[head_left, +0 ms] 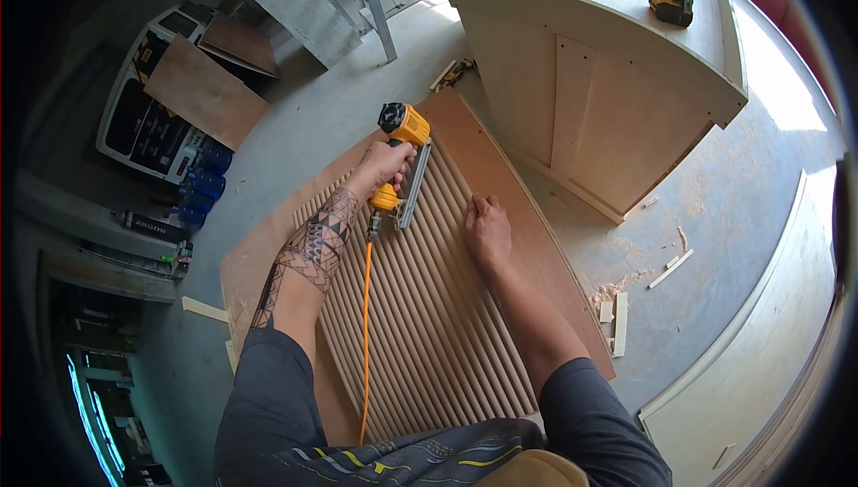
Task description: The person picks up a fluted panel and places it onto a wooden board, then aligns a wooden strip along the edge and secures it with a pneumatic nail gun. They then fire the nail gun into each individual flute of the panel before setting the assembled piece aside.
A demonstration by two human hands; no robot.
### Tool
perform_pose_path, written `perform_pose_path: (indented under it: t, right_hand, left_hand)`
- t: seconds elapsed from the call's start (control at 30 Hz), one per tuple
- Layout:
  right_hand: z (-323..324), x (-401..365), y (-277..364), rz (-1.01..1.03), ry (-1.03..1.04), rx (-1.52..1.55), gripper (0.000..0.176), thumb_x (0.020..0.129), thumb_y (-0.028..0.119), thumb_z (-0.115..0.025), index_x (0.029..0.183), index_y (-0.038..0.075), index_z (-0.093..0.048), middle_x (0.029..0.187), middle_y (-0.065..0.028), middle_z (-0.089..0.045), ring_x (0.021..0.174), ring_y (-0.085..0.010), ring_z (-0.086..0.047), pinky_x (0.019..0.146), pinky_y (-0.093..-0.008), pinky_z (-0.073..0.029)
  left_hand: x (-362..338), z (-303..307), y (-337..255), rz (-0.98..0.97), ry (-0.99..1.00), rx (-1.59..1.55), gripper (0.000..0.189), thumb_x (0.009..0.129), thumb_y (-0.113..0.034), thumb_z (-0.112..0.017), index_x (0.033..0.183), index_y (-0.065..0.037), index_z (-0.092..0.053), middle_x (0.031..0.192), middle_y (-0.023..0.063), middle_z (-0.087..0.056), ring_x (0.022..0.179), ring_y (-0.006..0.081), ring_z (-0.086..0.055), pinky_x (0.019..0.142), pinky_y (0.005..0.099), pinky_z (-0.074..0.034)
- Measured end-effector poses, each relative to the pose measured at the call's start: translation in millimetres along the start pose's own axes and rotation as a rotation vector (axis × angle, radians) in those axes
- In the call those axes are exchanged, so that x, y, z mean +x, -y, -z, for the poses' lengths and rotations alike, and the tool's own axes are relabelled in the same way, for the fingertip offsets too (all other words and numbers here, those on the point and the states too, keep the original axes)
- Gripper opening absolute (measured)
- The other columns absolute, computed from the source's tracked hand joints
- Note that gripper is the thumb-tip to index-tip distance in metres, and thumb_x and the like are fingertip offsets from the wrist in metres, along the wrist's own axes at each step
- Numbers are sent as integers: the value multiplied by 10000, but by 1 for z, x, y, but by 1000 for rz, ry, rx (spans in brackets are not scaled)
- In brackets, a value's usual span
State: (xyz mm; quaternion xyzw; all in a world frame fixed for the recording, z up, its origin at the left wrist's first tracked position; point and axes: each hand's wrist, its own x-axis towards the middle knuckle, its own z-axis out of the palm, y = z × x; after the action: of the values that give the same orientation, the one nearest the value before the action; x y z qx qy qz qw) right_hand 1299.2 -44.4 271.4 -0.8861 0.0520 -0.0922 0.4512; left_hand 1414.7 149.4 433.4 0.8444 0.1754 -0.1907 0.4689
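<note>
— What do we find nearest to us?
— We find ribbed slats, side by side in close rows, covering the middle of a brown board laid low in front of us. An orange hose runs over them.

— And our hands?
— Our right hand rests at the right-hand edge of the slats, fingers part-open and loosely bent, with no object in hold. Our left hand is closed firmly round the handle of a yellow nail gun, which is over the slats towards their far end. The hose joins its base. Whether its nose touches a slat, we cannot tell.

— How far along do we rate the work?
— Well advanced, in our judgement: the rows cover most of the board's middle. Bare board shows beyond their far end and down the right side. Whether those margins are meant to stay bare, we cannot confirm. No nail heads can be made out, so we cannot certify which slats are fixed.

— Anything farther off?
— Wood offcuts and shavings lie on the floor to the right. Beyond the board stands a pale cabinet with a cordless drill on top, and farther back, a stepladder.
</note>
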Motion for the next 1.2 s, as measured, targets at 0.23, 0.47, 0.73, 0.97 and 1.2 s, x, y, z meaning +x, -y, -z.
perform_pose_path:
  t: [0.23,0.47,0.73,0.97,1.2]
  right_hand:
    - [4,-4,2,-31,-4,42,234,1064,209,-563,1160,60,-716,1112,-218,-712,1128,-423,-672,930,-542,-581]
    - [-4,-10,-8,34,-36,7,243,1058,214,-567,1181,65,-715,1154,-204,-717,1126,-415,-677,908,-540,-583]
    - [-2,-2,-7,26,-5,-5,226,1066,198,-568,1146,55,-723,1091,-224,-705,1091,-424,-672,926,-534,-574]
    - [-5,-2,-3,-10,-13,-11,171,988,177,-611,1094,69,-692,1103,-198,-705,1077,-404,-688,889,-543,-582]
    - [-5,-3,-2,-14,2,-5,166,967,174,-639,1085,73,-698,1092,-195,-696,1066,-399,-684,884,-534,-584]
  left_hand:
    - [-94,12,21,-12,-44,-54,216,959,-235,-677,923,-23,-667,642,-14,-577,468,101,-552,452,297,-496]
    - [-91,17,1,15,-85,-38,204,962,-244,-678,925,-44,-679,656,-29,-568,490,83,-540,459,285,-497]
    - [8,-10,-38,33,-80,-11,192,933,-242,-687,868,-62,-675,673,-16,-577,501,100,-541,480,293,-498]
    - [43,-16,-24,106,-75,18,193,941,-259,-679,947,-67,-659,670,-26,-552,508,100,-526,484,299,-492]
    - [46,-14,-20,89,-44,-30,194,940,-259,-668,924,-66,-660,666,-22,-551,507,101,-528,479,299,-487]
